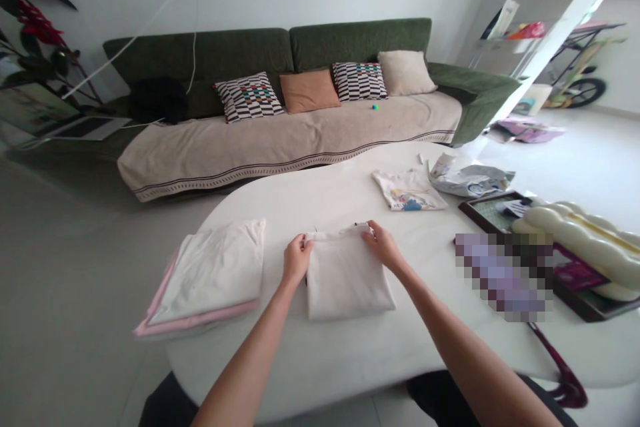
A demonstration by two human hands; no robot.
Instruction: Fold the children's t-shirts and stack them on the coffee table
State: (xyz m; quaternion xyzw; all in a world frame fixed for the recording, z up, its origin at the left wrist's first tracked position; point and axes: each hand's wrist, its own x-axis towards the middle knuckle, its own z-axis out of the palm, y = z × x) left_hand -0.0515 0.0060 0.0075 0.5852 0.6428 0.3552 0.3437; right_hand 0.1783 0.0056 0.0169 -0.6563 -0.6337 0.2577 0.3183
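A folded white garment (347, 280) lies flat on the white table (225, 373) in front of me. My left hand (297, 257) pinches its far left corner between thumb and fingers. At the far right corner, my right hand (383, 245) grips the garment's edge in the same way. To the left rests a stack of folded clothes, a white one (215, 267) on top of a pink one (200, 322). Farther back on the right lies a small folded white shirt (410, 188) with a colourful print.
On the table's right are a crumpled plastic package (473, 179), a dark-rimmed tray (580, 307) holding a cream, lobed object (580, 237), and a blurred-out purple item (500, 277). Behind the table stands a green sofa (360, 40) with cushions and a beige throw (300, 140).
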